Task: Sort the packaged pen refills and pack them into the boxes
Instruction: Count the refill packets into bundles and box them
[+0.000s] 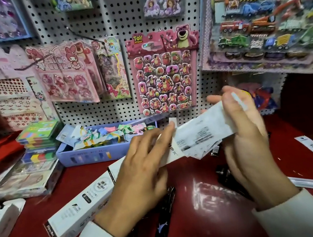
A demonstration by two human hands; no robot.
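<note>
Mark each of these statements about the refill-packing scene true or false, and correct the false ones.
1. The right hand holds a bunch of packaged refills. True.
2. The left hand rests on a long white box. True.
3. The tabletop is blue. False: it is red.
4. The lilac tray by the pegboard is empty. False: it holds many small colourful items.
5. A pink bear sticker sheet hangs on the pegboard. True.
</note>
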